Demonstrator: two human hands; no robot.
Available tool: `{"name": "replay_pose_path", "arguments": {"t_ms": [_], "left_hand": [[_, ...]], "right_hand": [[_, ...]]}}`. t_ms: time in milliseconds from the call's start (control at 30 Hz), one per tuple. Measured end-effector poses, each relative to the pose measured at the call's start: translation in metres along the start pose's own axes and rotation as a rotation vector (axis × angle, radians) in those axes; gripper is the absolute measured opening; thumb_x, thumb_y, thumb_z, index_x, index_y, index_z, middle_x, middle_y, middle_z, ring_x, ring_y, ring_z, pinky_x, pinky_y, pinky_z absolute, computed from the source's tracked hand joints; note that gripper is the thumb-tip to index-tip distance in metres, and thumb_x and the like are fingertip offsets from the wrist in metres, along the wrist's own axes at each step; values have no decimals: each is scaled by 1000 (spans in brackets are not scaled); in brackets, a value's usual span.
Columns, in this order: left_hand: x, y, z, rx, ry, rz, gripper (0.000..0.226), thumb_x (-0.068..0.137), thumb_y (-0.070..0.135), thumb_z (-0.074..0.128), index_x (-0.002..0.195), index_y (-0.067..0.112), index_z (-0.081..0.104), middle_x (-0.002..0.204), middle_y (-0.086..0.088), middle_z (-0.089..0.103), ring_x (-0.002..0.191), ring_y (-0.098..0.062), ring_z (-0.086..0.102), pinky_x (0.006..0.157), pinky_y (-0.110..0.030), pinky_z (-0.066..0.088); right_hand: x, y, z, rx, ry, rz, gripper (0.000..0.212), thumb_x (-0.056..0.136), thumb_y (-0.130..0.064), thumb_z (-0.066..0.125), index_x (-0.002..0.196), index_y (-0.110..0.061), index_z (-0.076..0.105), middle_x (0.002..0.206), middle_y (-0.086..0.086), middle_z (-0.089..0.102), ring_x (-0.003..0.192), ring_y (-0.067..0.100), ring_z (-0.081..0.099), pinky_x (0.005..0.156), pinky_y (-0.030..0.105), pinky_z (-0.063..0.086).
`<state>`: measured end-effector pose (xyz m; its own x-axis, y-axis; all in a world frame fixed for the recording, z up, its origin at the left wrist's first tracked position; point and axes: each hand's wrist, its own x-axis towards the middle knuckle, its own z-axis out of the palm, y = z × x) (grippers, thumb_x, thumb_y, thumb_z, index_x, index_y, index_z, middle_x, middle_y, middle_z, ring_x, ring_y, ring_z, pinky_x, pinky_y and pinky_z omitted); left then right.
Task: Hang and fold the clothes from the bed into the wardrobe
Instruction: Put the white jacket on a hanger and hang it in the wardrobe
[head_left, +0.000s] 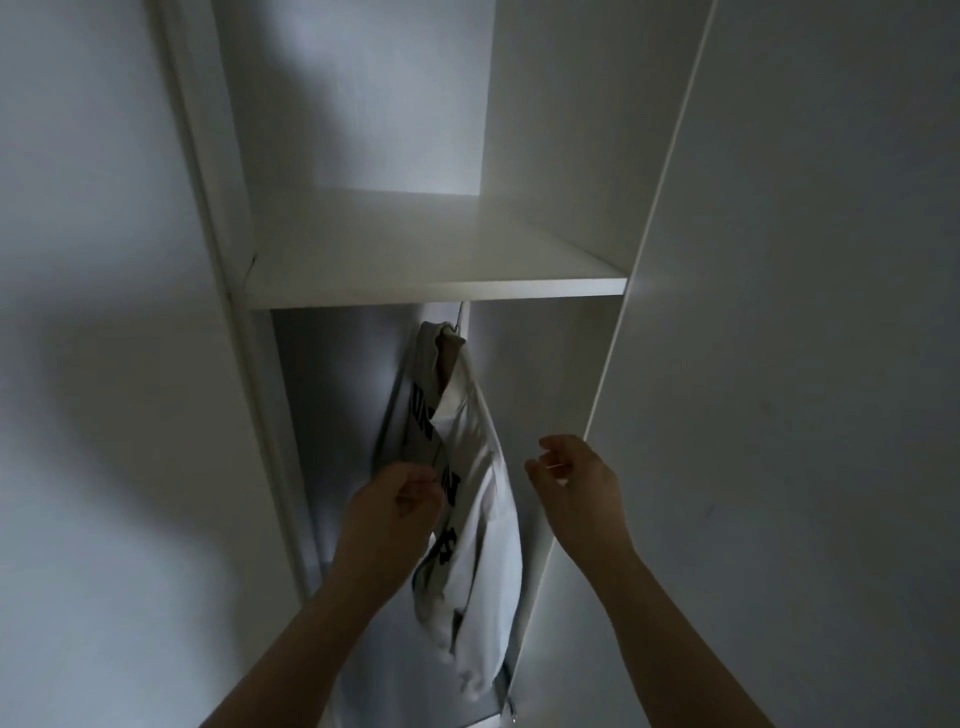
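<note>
Now the white shirt (483, 499) hangs straight down under the wardrobe shelf (436, 293), between the hands; the left hand (395, 506) pinches its edge, the right hand (576, 483) is loose and empty beside it.

White wardrobe shelf (436, 249) with a white garment (485, 467) just below
</note>
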<state>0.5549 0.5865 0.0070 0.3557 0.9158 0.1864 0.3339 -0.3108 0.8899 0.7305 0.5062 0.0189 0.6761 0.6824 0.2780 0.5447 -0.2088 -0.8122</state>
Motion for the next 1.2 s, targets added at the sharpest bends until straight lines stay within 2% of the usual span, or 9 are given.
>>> {"name": "replay_pose_path", "arguments": {"t_ms": [133, 267, 400, 667, 833, 967, 1200], "left_hand": [[-44, 17, 14, 12, 1, 13, 13, 88, 16, 63, 98, 22, 67, 86, 13, 66, 81, 0, 61, 67, -11, 43], [-99, 36, 26, 50, -12, 35, 13, 91, 18, 60, 96, 30, 59, 87, 14, 63, 81, 3, 60, 62, -5, 39], [-152, 61, 32, 99, -34, 72, 13, 92, 19, 59, 97, 30, 56, 87, 14, 60, 82, 5, 57, 64, -5, 38], [-222, 97, 42, 127, -65, 114, 19, 93, 19, 57, 111, 14, 60, 93, 6, 62, 83, 3, 56, 69, -5, 40], [-269, 104, 40, 117, -72, 132, 15, 93, 20, 57, 107, 15, 59, 83, 15, 57, 78, 7, 53, 59, -1, 41], [-315, 98, 41, 110, -109, 100, 13, 93, 20, 58, 105, 17, 60, 79, 19, 55, 74, 9, 52, 59, -2, 41], [-368, 110, 44, 113, -100, 113, 9, 92, 22, 60, 100, 20, 61, 76, 19, 56, 71, 7, 55, 59, -2, 41]], "right_hand": [[-29, 6, -35, 40, -40, -6, 26, 89, -17, 62, 115, -17, 62, 94, -6, 64, 86, 6, 60, 69, 9, 40], [-61, 17, -78, 78, -30, -39, 21, 90, -19, 63, 110, -22, 62, 89, -14, 62, 83, -2, 59, 66, 7, 41], [-99, 25, -116, 127, -30, -29, 21, 90, -21, 64, 111, -19, 62, 88, -12, 62, 82, -1, 58, 63, 5, 44], [-172, 21, -174, 132, 20, -39, 21, 91, -23, 63, 112, -21, 61, 90, -14, 61, 84, -2, 58, 68, 4, 41], [-229, 26, -203, 135, 42, -3, 19, 91, -24, 63, 109, -27, 60, 93, -16, 63, 86, -5, 59, 65, 2, 43], [-281, 39, -220, 137, 39, 43, 18, 90, -21, 64, 108, -25, 63, 88, -15, 65, 83, -9, 60, 66, 1, 43], [-313, 43, -257, 148, 60, 25, 15, 91, -18, 63, 105, -23, 62, 88, -15, 64, 83, -4, 60, 65, 0, 42]]}}
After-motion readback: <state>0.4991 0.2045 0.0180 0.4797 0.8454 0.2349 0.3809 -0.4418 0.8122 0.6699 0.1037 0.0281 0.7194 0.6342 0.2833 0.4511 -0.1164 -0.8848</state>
